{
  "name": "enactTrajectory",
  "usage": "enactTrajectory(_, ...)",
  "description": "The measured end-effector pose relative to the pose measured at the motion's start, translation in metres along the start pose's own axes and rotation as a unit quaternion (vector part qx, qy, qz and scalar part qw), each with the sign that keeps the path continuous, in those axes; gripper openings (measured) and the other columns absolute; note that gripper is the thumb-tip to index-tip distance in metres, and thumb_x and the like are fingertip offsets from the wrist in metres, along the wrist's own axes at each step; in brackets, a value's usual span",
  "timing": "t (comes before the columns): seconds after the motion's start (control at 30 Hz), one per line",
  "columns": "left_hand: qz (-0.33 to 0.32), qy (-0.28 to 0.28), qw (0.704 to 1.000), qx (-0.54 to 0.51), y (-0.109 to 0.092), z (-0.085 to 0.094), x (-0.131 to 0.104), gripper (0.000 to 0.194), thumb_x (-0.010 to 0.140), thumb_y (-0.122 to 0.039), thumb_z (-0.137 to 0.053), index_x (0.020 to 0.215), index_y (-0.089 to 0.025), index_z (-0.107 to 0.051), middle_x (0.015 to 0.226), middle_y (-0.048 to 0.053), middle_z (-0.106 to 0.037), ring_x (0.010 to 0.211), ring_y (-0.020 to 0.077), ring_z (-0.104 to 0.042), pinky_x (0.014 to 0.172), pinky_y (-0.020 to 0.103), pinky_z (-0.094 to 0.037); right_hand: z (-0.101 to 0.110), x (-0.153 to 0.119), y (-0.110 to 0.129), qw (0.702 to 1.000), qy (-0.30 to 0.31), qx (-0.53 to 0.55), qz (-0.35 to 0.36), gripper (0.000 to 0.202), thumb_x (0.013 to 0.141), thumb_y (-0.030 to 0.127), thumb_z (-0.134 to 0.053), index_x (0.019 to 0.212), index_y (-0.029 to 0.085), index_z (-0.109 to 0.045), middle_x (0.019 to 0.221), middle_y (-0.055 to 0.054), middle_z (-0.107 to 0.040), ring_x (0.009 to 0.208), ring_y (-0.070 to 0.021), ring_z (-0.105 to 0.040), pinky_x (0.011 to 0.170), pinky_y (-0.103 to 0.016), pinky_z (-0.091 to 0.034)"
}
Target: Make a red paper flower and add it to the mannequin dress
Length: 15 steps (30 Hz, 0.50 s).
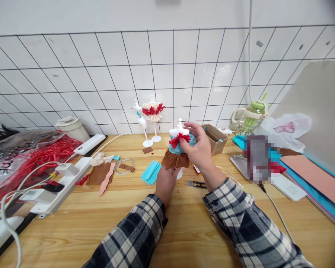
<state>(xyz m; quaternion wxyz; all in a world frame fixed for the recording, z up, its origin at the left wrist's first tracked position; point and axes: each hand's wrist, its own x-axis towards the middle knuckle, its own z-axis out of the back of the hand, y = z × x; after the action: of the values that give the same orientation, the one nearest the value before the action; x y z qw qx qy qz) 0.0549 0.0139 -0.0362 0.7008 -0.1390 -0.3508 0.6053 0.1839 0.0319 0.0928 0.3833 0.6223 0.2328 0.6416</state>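
A small white dress form (175, 132) stands upright in front of me, wearing a light blue and brown crepe paper dress (175, 159). My left hand (166, 181) is closed around its stand just below the brown skirt; the skirt partly hides the fingers. With the thumb, my right hand (198, 146) presses a red fringed paper bow (179, 140) against the front of the dress, and its other fingers curl behind the form. Thread snips (195, 184) lie on the table under my right wrist. Left of the form is a stack of light blue paper pieces (151, 172).
Two more mini dress forms (154, 111) stand at the back. A cardboard box (219, 143) sits behind my right hand. To the left are a power strip (65, 186), brown paper (98, 174) and red shreds (56, 149). On the right are a bottle (251, 117) and coloured sheets (318, 178).
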Motion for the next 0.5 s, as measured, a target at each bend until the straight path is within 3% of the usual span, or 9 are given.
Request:
enactTrajectory(0.17, 0.004, 0.007, 1.0, 0.005, 0.0, 0.001, 0.001, 0.024, 0.085, -0.034, -0.055, 0.096, -0.021, -0.072, 0.099, 0.009, -0.073, 0.104, 0.0256, -0.061, 0.088, 0.035, -0.045, 0.0, -0.005, 0.0, 0.992, -0.043, -0.085, 0.082, 0.04, 0.078, 0.026, -0.059, 0.117, 0.023, -0.051, 0.114, -0.008, -0.059, 0.103, -0.0215, -0.057, 0.093, -0.04, -0.044)
enactTrajectory(0.3, 0.009, 0.01, 1.0, -0.001, 0.0, 0.0, 0.002, 0.025, 0.085, -0.036, -0.054, 0.09, -0.02, -0.072, 0.093, 0.009, -0.073, 0.097, 0.0253, -0.064, 0.081, 0.034, -0.047, 0.005, -0.009, -0.002, 0.957, -0.121, -0.173, 0.201, 0.028, 0.076, 0.024, -0.061, 0.103, 0.026, -0.058, 0.117, -0.008, -0.05, 0.111, -0.0248, -0.05, 0.095, -0.043, -0.041)
enactTrajectory(0.4, 0.008, 0.01, 1.0, -0.002, 0.0, 0.0, 0.002, 0.023, 0.085, -0.034, -0.055, 0.09, -0.019, -0.072, 0.095, 0.01, -0.072, 0.098, 0.025, -0.063, 0.082, 0.033, -0.046, 0.007, -0.012, -0.004, 0.925, -0.102, -0.263, 0.255, 0.014, 0.077, 0.022, -0.059, 0.086, 0.029, -0.067, 0.115, -0.005, -0.049, 0.109, -0.0249, -0.049, 0.097, -0.045, -0.038)
enactTrajectory(0.5, 0.005, 0.011, 1.0, -0.001, -0.001, 0.001, 0.002, 0.022, 0.085, -0.033, -0.055, 0.09, -0.019, -0.072, 0.096, 0.01, -0.072, 0.098, 0.024, -0.063, 0.081, 0.032, -0.046, 0.008, -0.012, -0.002, 0.915, -0.078, -0.315, 0.239, 0.019, 0.078, 0.025, -0.058, 0.092, 0.032, -0.07, 0.117, -0.005, -0.05, 0.111, -0.0269, -0.048, 0.101, -0.049, -0.031)
